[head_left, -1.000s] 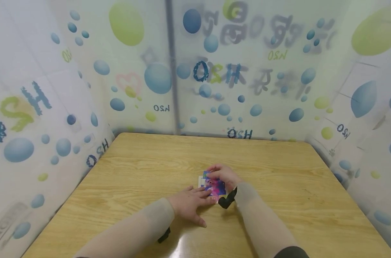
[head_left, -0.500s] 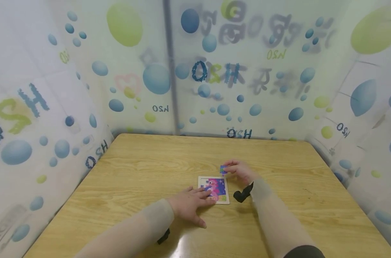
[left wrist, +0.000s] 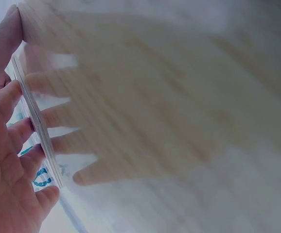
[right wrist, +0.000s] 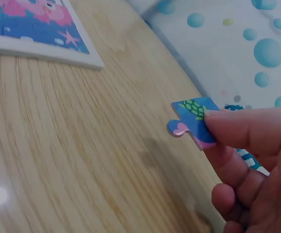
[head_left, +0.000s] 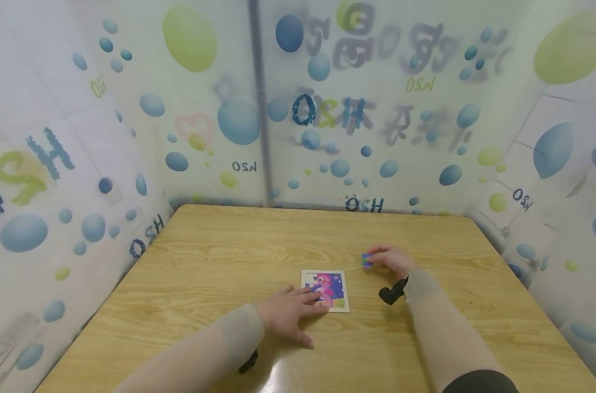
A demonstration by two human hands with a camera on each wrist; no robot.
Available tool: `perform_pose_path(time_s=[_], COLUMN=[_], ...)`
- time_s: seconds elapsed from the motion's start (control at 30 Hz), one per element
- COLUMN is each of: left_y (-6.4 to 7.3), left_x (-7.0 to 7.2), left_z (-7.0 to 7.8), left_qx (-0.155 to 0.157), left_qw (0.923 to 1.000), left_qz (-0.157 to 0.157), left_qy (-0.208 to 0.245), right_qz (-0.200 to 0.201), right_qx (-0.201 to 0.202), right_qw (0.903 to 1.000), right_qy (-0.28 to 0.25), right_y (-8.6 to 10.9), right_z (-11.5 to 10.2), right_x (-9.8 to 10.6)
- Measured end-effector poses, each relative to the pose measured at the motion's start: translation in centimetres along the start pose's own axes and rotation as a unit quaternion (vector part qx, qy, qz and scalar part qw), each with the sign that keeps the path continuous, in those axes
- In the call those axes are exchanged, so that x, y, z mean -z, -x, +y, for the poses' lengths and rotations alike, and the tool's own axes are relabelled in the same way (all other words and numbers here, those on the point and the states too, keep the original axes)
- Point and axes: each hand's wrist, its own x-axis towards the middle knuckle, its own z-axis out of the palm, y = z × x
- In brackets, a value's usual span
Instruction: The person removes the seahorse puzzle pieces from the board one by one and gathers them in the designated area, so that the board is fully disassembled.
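A jigsaw puzzle [head_left: 336,289] in a white frame, with a pink sea creature on dark blue, lies on the table. On its left part rests my left hand [head_left: 293,314], fingers spread and fairly straight; the left wrist view shows the puzzle edge-on under these fingertips. To the right of the puzzle, my right hand [head_left: 391,260] pinches a puzzle piece [right wrist: 193,121] between thumb and fingers. The piece is blue with a green turtle, a bit of pink and one rounded knob, and it is held above the table. A pale gap shows at the puzzle's upper left.
The wooden table [head_left: 229,240] reaches back to a wall curtain [head_left: 396,109] printed with blue and green drops, which also runs along both sides. A black band [head_left: 395,292] is on the right wrist.
The right hand has lifted the turtle piece off the puzzle's upper area and carried it to the right. The left hand stays where it was on the puzzle.
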Motion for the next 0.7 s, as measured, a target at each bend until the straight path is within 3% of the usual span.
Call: perform_pose_path(time_s=[0.37, 0.7], left_y=[0.0, -0.2], left_x=[-0.1, -0.2], left_z=[0.0, -0.2], left_qx=[0.002, 0.004], left_qw=[1.0, 0.9999], left_qz=[-0.001, -0.008], left_qy=[0.004, 0.01], right_qz=[-0.019, 0.006], right_qx=[0.026, 0.015], right_qw=[0.9986, 0.9967], right_qy=[0.043, 0.08], right_y=[0.0, -0.4], right_z=[0.8, 1.4], right_x=[1.8, 2.4])
